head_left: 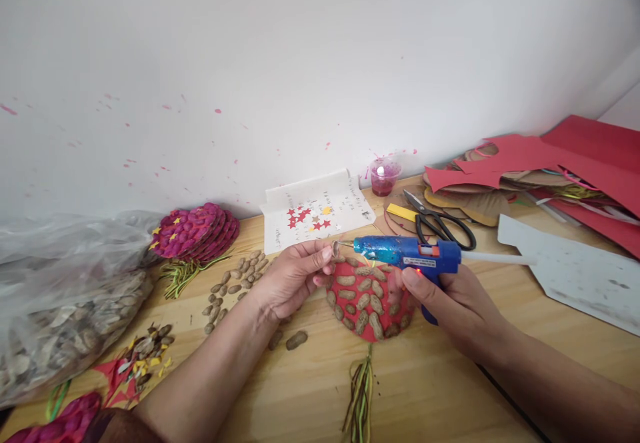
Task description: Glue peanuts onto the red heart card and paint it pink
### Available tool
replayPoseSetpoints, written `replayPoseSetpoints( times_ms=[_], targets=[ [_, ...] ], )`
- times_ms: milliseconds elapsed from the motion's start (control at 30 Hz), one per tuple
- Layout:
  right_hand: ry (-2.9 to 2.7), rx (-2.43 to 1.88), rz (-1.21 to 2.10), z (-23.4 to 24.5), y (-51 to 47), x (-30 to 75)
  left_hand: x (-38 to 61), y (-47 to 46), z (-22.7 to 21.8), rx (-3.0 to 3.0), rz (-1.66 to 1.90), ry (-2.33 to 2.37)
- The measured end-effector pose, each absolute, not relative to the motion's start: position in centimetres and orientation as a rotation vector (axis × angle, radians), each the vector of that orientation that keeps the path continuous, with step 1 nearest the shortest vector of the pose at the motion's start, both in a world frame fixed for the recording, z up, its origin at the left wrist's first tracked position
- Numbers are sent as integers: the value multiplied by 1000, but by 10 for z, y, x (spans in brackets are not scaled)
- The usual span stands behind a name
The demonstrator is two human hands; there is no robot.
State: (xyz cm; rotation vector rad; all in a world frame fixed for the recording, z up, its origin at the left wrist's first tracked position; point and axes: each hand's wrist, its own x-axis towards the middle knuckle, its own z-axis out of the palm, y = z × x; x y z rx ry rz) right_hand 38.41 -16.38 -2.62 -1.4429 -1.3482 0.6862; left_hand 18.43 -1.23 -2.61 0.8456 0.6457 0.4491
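My right hand [453,303] grips a blue hot glue gun [407,254], its nozzle pointing left, a white glue stick protruding from its back. My left hand [295,276] pinches a small peanut shell [335,250] at the nozzle tip. Just below both hands lies a red paper disc [371,300] covered with several glued peanut shells, with yellow-green strands [361,396] trailing from its lower edge. Loose peanut shells [235,283] lie scattered left of my left hand.
A clear plastic bag of shells [60,310] sits at far left. Purple-pink painted discs [195,230], a paper sheet with star stickers [315,213], a glitter cup [384,176], black scissors [440,224], red paper and cardboard cutouts [550,163], white paper [575,270].
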Motion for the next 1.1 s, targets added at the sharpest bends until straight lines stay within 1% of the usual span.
replayPoseSetpoints(
  times_ms=[300, 567, 900, 1100],
  targets=[
    [-1362, -1453, 653, -29, -165, 385, 183, -10, -27, 856, 491, 641],
    [-1375, -1338, 751, -26, -166, 382, 183, -9, -28, 806, 504, 618],
    [-1409, -1369, 705, -22, -165, 380, 184, -9, -28, 816, 497, 608],
    [-1408, -1351, 742, -20, -164, 379, 183, -9, -27, 820, 490, 601]
  ],
)
